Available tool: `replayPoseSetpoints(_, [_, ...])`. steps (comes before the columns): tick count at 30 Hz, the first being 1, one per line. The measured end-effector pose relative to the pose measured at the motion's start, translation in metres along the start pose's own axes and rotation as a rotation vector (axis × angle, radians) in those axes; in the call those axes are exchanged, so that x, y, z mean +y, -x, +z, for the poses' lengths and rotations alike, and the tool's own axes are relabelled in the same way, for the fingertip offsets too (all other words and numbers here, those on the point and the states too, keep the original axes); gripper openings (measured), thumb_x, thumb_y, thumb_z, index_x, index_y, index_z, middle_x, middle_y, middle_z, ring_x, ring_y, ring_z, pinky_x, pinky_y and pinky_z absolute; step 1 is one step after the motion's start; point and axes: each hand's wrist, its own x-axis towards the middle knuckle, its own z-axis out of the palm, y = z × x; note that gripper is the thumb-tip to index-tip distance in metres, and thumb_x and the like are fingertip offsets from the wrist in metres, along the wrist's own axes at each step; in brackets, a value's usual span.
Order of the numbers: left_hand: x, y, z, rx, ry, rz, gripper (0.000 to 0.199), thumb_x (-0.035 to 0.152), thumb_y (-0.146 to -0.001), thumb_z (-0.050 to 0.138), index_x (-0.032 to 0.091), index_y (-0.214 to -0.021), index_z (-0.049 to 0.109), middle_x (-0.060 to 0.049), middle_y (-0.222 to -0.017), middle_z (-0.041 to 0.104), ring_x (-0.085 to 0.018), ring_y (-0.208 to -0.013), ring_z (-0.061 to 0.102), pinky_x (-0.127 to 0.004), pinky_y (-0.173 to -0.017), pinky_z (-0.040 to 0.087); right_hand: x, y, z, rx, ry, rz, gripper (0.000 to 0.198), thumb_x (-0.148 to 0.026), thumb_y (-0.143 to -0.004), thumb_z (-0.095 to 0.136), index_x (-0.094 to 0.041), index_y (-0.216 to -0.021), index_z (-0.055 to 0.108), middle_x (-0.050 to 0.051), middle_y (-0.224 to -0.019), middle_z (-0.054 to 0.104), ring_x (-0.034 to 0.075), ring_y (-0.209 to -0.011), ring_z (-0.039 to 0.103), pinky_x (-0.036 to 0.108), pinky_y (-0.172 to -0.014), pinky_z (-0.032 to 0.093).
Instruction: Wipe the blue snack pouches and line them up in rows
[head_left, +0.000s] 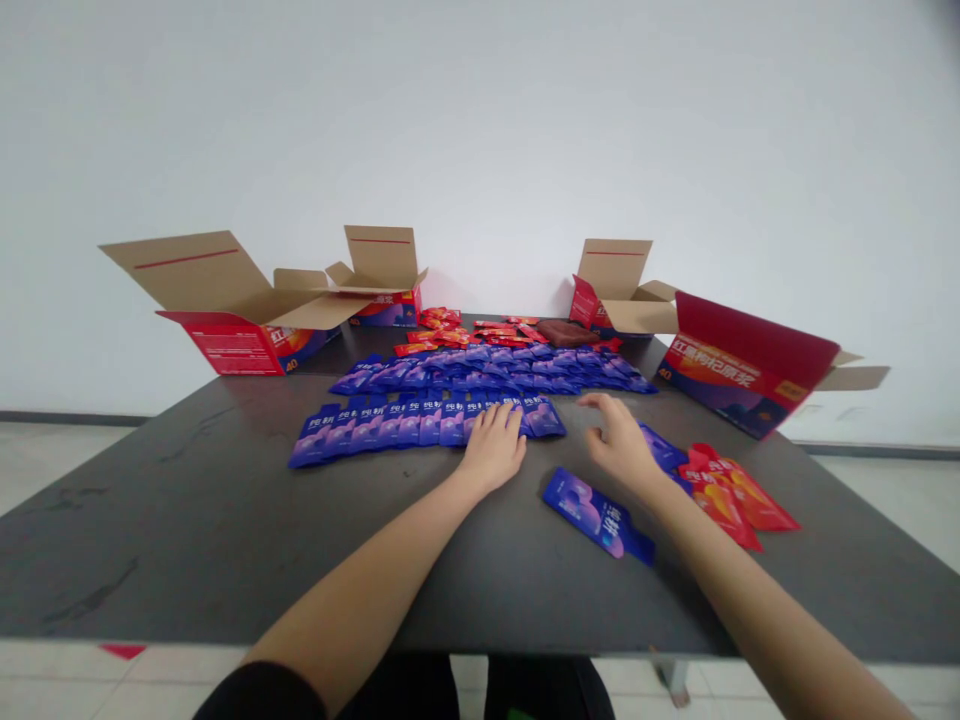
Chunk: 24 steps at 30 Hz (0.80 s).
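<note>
My left hand lies with its fingers spread over the right part of a neat overlapping row of blue pouches. To the right of that row hovers my right hand, its thumb and curved forefinger apart and nothing seen between them. One single blue pouch rests at a slant on the table, just below my right hand. Beside my right wrist are two red pouches, partly over another blue pouch that my forearm partly covers.
Behind the row spreads a bigger pile of blue pouches, with loose red packets and a brown item farther back. Open red cartons stand at left, back left, back right and right on the dark table.
</note>
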Motion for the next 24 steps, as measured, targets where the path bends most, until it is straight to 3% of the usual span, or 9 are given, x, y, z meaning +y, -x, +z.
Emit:
replayPoseSetpoints(2, [0.005, 0.001, -0.003, 0.011, 0.052, 0.013, 0.041, 0.022, -0.088, 0.044, 0.015, -0.129, 0.049, -0.014, -0.137, 0.046, -0.029, -0.128, 0.037, -0.046, -0.106, 0.03, -0.018, 0.027, -0.019, -0.14, 0.021, -0.015, 0.036, -0.016, -0.079, 0.05, -0.018, -0.114, 0.056, 0.011, -0.107, 0.064, 0.024, -0.098, 0.062, 0.04, -0.087, 0.052])
replayPoseSetpoints(4, [0.012, 0.001, -0.005, 0.012, 0.12, 0.028, 0.039, 0.018, -0.086, 0.045, 0.018, -0.124, 0.052, -0.011, -0.133, 0.048, -0.027, -0.126, 0.04, -0.046, -0.105, 0.032, -0.034, 0.06, -0.025, -0.293, 0.087, -0.078, 0.038, -0.026, -0.081, 0.056, -0.02, -0.119, 0.055, 0.011, -0.112, 0.063, 0.027, -0.102, 0.06, 0.04, -0.086, 0.052])
replayPoseSetpoints(8, [0.025, 0.001, -0.006, -0.01, 0.288, 0.033, 0.032, 0.015, -0.085, 0.045, 0.019, -0.113, 0.059, -0.009, -0.121, 0.058, -0.023, -0.115, 0.051, -0.041, -0.1, 0.039, -0.036, 0.099, -0.018, -0.256, 0.16, -0.058, 0.032, -0.021, -0.087, 0.045, -0.017, -0.115, 0.06, 0.015, -0.106, 0.066, 0.03, -0.095, 0.063, 0.042, -0.082, 0.052])
replayPoseSetpoints(11, [0.032, -0.001, -0.008, -0.068, 0.43, 0.047, 0.029, 0.02, -0.092, 0.039, 0.016, -0.113, 0.059, -0.008, -0.107, 0.065, -0.018, -0.094, 0.063, -0.032, -0.083, 0.049, -0.022, 0.092, -0.024, -0.115, -0.024, 0.134, 0.029, -0.022, -0.091, 0.038, -0.017, -0.101, 0.064, 0.011, -0.088, 0.069, 0.026, -0.08, 0.065, 0.036, -0.07, 0.053])
replayPoseSetpoints(13, [0.037, -0.001, -0.011, -0.132, 0.514, 0.098, 0.032, 0.024, -0.097, 0.034, 0.015, -0.118, 0.056, -0.005, -0.097, 0.069, -0.013, -0.079, 0.066, -0.025, -0.071, 0.051, -0.018, 0.079, -0.03, 0.01, -0.203, 0.323, 0.027, -0.031, -0.093, 0.04, -0.017, -0.094, 0.064, 0.007, -0.076, 0.068, 0.023, -0.071, 0.064, 0.033, -0.062, 0.052])
replayPoseSetpoints(15, [0.043, 0.001, -0.013, -0.184, 0.569, 0.161, 0.031, 0.026, -0.098, 0.037, 0.015, -0.118, 0.057, -0.002, -0.092, 0.071, -0.012, -0.074, 0.066, -0.021, -0.066, 0.05, -0.021, 0.068, -0.03, 0.061, -0.405, 0.421, 0.03, -0.038, -0.093, 0.041, -0.018, -0.093, 0.063, 0.004, -0.072, 0.065, 0.021, -0.068, 0.063, 0.03, -0.06, 0.051])
replayPoseSetpoints(19, [0.052, 0.008, -0.019, -0.189, 0.566, 0.212, 0.021, 0.028, -0.093, 0.049, 0.014, -0.097, 0.065, -0.002, -0.094, 0.07, -0.015, -0.083, 0.065, -0.024, -0.074, 0.049, -0.033, 0.055, -0.019, -0.026, -0.549, 0.294, 0.028, -0.039, -0.092, 0.045, -0.019, -0.093, 0.064, 0.005, -0.083, 0.064, 0.02, -0.079, 0.061, 0.032, -0.072, 0.051])
replayPoseSetpoints(21, [0.052, 0.01, -0.025, -0.163, 0.53, 0.209, 0.02, 0.027, -0.092, 0.05, 0.014, -0.093, 0.066, -0.005, -0.1, 0.068, -0.019, -0.092, 0.063, -0.029, -0.082, 0.047, -0.034, 0.05, -0.02, -0.044, -0.527, 0.24, 0.027, -0.038, -0.088, 0.053, -0.021, -0.108, 0.061, 0.007, -0.102, 0.064, 0.02, -0.089, 0.061, 0.033, -0.078, 0.051])
replayPoseSetpoints(24, [0.051, 0.009, -0.035, -0.156, 0.385, 0.265, 0.019, 0.025, -0.092, 0.05, 0.016, -0.099, 0.065, -0.007, -0.104, 0.065, -0.023, -0.102, 0.059, -0.036, -0.09, 0.042, -0.034, 0.04, -0.033, -0.129, -0.542, 0.149, 0.062, -0.033, -0.082, 0.063, -0.026, -0.138, 0.037, 0.008, -0.124, 0.057, 0.02, -0.098, 0.061, 0.035, -0.084, 0.052])
